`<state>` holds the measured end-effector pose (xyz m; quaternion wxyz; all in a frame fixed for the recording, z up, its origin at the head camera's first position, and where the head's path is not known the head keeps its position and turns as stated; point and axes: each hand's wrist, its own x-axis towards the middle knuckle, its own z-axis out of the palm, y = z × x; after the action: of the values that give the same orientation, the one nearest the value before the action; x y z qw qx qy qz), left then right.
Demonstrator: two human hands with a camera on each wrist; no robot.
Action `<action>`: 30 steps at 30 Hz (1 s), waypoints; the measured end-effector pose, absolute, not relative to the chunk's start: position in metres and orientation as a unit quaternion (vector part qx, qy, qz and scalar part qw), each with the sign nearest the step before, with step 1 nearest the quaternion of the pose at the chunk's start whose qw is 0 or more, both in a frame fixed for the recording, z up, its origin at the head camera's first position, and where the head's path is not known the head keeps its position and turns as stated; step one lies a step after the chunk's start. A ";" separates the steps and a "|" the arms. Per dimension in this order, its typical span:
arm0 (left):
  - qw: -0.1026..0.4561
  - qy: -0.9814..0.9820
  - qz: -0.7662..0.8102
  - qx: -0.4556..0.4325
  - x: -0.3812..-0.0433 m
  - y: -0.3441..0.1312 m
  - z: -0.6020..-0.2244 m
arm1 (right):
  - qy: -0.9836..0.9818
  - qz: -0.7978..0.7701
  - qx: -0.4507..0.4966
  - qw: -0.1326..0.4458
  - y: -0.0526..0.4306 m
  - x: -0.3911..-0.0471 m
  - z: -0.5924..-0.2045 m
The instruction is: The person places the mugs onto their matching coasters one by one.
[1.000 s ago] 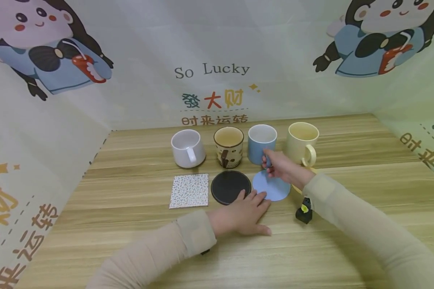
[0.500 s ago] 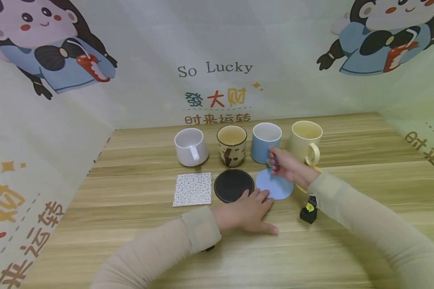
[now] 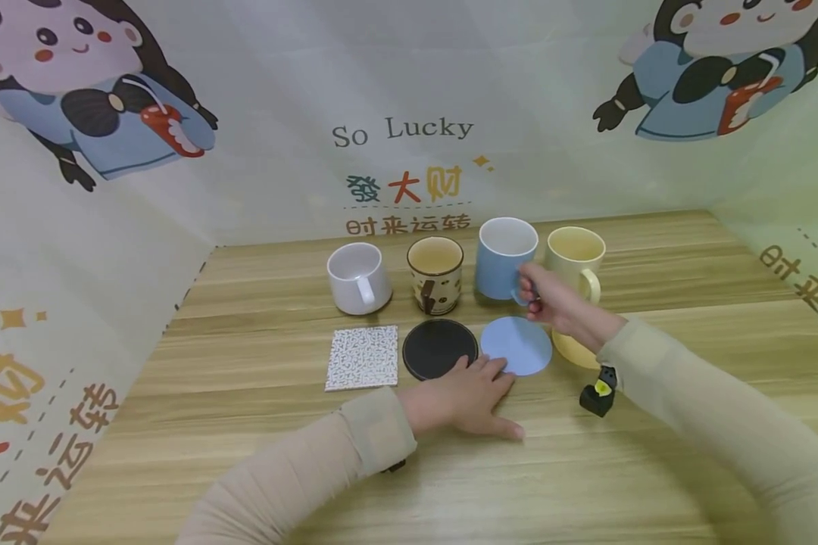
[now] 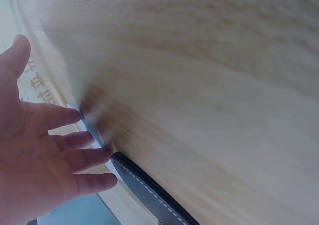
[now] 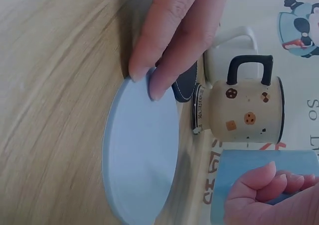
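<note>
My right hand grips the handle of a light blue mug, fingers curled round it. The mug stands upright behind a round pale blue coaster. My left hand lies flat with its fingers spread. In the right wrist view, two left fingertips press on the near edge of the pale blue coaster. A round black coaster with white stitching on its edge lies close to the left fingers. A yellow coaster is partly covered by the right forearm.
Left of the blue mug stand a cookie-patterned mug and a white mug; a yellow mug is at its right. A speckled square coaster lies at left. A printed backdrop rises behind the wooden table.
My right hand has lifted the blue mug slightly and shifted a little right, uncovering more of the yellow coaster. My left hand stays at the coasters.
</note>
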<state>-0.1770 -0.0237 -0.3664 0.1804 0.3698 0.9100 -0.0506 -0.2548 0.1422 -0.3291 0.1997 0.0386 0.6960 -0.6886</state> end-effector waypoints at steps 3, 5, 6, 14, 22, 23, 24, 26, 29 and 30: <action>0.179 0.911 -0.054 0.369 -0.177 -0.023 -0.366 | 0.702 -0.684 0.038 0.198 0.146 -0.251 -0.328; 0.180 0.910 -0.055 0.369 -0.177 -0.023 -0.366 | 0.709 -0.676 0.037 0.198 0.149 -0.248 -0.328; 0.180 0.910 -0.057 0.369 -0.177 -0.023 -0.365 | 0.712 -0.672 0.039 0.199 0.150 -0.247 -0.328; 0.181 0.910 -0.064 0.368 -0.177 -0.023 -0.365 | 0.723 -0.661 0.039 0.196 0.157 -0.233 -0.330; 0.192 0.912 -0.049 0.359 -0.176 -0.022 -0.365 | 0.734 -0.648 0.026 0.202 0.163 -0.219 -0.332; 0.193 0.912 -0.049 0.358 -0.176 -0.022 -0.366 | 0.733 -0.648 0.024 0.204 0.164 -0.218 -0.333; 0.194 0.913 -0.049 0.356 -0.176 -0.022 -0.366 | 0.733 -0.648 0.021 0.206 0.165 -0.216 -0.333; 0.194 0.914 -0.049 0.352 -0.174 -0.023 -0.365 | 0.733 -0.647 0.016 0.210 0.167 -0.213 -0.333; 0.190 0.917 -0.051 0.347 -0.172 -0.024 -0.365 | 0.734 -0.644 0.006 0.216 0.170 -0.209 -0.333; 0.188 0.919 -0.050 0.344 -0.172 -0.025 -0.365 | 0.734 -0.643 0.004 0.218 0.171 -0.208 -0.334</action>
<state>-0.1717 -0.0248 -0.3653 0.1879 0.3441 0.9186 -0.0503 -0.2081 0.1714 -0.3336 0.2176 0.0041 0.7344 -0.6429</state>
